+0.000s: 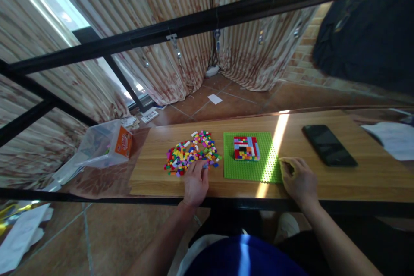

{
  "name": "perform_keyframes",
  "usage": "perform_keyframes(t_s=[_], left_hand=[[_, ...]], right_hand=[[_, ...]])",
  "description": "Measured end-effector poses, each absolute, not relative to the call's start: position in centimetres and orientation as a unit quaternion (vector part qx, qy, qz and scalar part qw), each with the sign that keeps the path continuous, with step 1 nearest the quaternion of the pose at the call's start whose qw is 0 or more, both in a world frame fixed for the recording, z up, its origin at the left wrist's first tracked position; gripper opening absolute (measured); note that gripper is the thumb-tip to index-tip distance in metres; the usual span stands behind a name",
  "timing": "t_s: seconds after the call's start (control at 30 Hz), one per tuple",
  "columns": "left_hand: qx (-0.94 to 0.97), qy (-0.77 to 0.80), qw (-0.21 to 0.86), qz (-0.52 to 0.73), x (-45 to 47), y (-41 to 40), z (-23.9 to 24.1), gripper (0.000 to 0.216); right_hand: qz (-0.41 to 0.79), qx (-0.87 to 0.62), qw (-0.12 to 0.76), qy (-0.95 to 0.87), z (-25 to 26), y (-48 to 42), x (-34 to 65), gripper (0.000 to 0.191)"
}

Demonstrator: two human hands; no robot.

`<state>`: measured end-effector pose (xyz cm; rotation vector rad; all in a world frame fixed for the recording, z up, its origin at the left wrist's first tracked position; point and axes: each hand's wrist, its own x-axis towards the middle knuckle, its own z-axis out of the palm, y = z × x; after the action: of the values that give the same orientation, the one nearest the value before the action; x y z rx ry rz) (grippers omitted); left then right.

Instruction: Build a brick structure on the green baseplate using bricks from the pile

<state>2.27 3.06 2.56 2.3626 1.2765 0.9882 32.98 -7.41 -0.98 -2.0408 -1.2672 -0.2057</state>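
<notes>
My left hand is at the near side of a heap of small multicoloured building bricks, fingers closed, with a small blue-grey brick at the tips of thumb and forefinger. On the green studded baseplate stands a low block of bricks, built in red, white, blue and other colours, with a dark spot in its top. At the plate's right edge my right hand is curled, thumb and fingers against that edge. Its inner side is partly hidden.
A black phone lies on the wooden table at the right, beside white papers. A clear plastic box with an orange label stands off the left end. A dark metal bar crosses beyond the table, before curtains.
</notes>
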Motion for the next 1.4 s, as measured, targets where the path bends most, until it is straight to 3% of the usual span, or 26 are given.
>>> perform_keyframes(t_s=[0.37, 0.67, 1.4], left_hand=[[0.828, 0.367, 0.221, 0.362, 7.3, 3.0, 4.3, 0.024], [0.865, 0.285, 0.213, 0.354, 13.6, 4.1, 4.0, 0.023], [0.844, 0.302, 0.248, 0.368, 15.2, 4.5, 2.6, 0.034]], right_hand=[[-0.062, -0.797, 0.362, -0.479, -0.9, -7.4, 32.8, 0.021], [-0.057, -0.797, 0.366, -0.478, -0.9, -7.3, 32.7, 0.021], [-0.057, -0.794, 0.376, -0.475, -0.8, -7.2, 32.6, 0.021]])
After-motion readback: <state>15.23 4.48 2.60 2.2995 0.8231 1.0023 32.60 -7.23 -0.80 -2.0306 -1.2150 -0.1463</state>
